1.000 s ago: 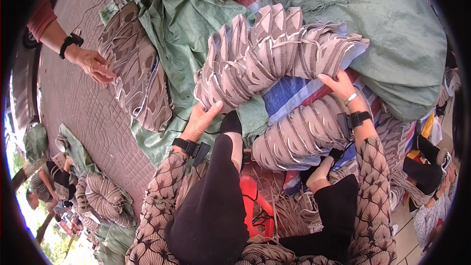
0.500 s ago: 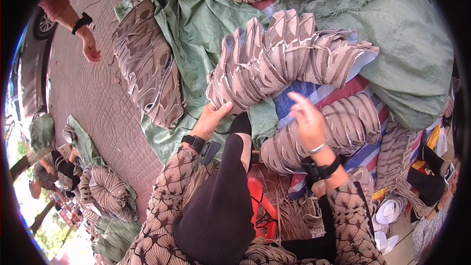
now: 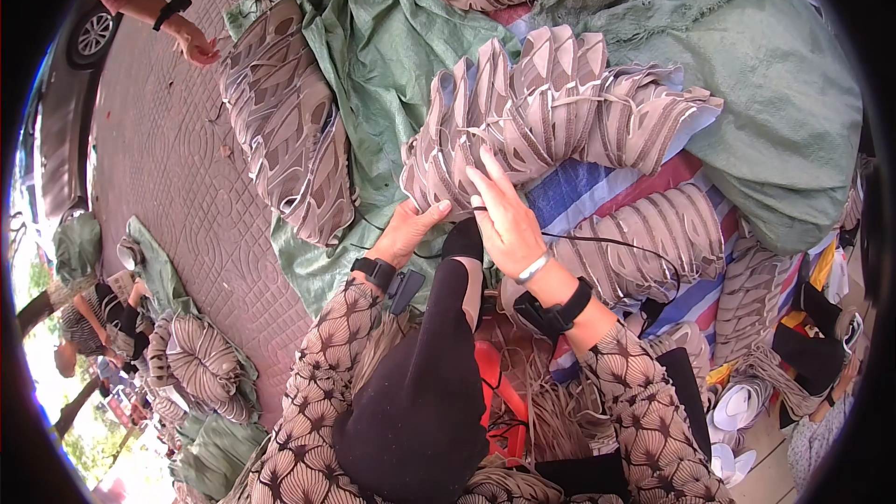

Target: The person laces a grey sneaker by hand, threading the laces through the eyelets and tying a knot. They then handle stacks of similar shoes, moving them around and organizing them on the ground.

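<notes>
A long row of nested grey-brown shoe uppers (image 3: 537,131) lies curved across the green woven sheet before me. My left hand (image 3: 408,231) grips the near left end of this row, thumb on top and the other fingers hidden beneath. Close beside it, my right hand (image 3: 509,224) has its long fingers extended against the uppers. A thin black cord (image 3: 616,243) runs through the right hand near the thumb and trails off to the right over a second row of uppers (image 3: 649,238). More cord shows just left of my left hand.
Another bundle of uppers (image 3: 285,121) lies at the left on the green sheet (image 3: 392,56). Striped woven fabric (image 3: 579,191) is under the rows. A red plastic stool (image 3: 504,401) stands by my knee (image 3: 411,392). Another person's hand (image 3: 196,44) reaches in at upper left.
My right hand has come left and down to the row's near end, with black cord now visible in it. The other person's hand has moved up and right to the left bundle.
</notes>
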Demonstrator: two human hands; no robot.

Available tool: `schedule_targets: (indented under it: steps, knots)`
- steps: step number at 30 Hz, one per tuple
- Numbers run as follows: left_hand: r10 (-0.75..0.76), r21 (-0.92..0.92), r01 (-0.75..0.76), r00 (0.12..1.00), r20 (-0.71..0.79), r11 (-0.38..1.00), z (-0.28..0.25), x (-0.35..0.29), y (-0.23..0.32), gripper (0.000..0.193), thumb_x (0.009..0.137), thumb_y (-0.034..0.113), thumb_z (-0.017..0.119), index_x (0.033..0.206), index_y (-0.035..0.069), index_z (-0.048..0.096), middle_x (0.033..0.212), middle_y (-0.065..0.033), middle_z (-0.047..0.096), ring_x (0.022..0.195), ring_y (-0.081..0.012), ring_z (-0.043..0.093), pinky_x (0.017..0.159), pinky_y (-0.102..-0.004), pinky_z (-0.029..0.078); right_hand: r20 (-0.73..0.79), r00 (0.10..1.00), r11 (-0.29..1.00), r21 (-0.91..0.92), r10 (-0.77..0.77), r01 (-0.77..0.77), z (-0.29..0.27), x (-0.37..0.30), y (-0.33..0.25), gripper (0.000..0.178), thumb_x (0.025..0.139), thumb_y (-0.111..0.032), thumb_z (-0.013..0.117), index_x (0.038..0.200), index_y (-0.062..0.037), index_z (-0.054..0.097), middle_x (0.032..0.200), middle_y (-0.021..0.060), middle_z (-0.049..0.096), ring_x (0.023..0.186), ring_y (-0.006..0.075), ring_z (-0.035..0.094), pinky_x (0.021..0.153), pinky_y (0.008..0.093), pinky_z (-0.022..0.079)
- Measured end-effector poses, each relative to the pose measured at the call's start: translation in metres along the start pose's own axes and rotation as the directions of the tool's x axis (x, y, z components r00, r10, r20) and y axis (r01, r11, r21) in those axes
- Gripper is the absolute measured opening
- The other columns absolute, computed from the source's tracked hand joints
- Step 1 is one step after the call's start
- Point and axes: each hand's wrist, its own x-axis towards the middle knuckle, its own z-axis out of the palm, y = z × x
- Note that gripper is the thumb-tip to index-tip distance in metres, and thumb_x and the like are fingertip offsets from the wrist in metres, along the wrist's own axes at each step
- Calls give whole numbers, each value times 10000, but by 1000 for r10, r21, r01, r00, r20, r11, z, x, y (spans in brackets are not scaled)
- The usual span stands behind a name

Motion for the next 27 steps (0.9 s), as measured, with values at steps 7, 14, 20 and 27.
schedule_targets:
  steps: [7, 14, 20, 27]
  knots:
    - [30, -65, -31, 999, -26, 997, 4, 6, -9, 324, 902, 223, 664, 1176, 56, 620, 1113, -16, 655, 1004, -101, 591, 906, -281, 454, 244, 952, 978, 50, 184, -202, 12, 7, -1, 497, 869, 6, 514, 1358, -18, 427, 1505, 189, 296, 1308, 344, 422, 1020, 358, 423]
    - [22, 8, -22, 1000, -6, 1000, 4, 1, -2, 467, 892, 256, 673, 1271, 11, 553, 1194, -41, 614, 1101, -136, 539, 1005, -302, 372, -210, 976, 998, 17, 61, -58, -12, 19, 1, 488, 869, 32, 480, 1353, 2, 428, 1503, 222, 281, 1322, 363, 400, 1007, 354, 423]
    - [-6, -1, 6, 1000, -22, 1000, 6, 2, -3, 483, 894, 252, 672, 1292, 16, 534, 1215, -40, 607, 1114, -131, 533, 1001, -305, 374, -218, 972, 995, 57, 91, -80, -16, 26, 7, 398, 894, -2, 489, 1291, 14, 490, 1433, 205, 389, 1289, 349, 440, 1027, 362, 392]
    - [-27, -2, 26, 998, -57, 1000, 6, 1, -3, 462, 891, 242, 678, 1283, 36, 549, 1228, -27, 606, 1128, -121, 528, 1011, -305, 359, -419, 907, 999, -20, 33, -46, -39, 27, 18, 434, 880, -9, 494, 1311, 26, 450, 1473, 222, 312, 1172, 368, 522, 963, 393, 451]
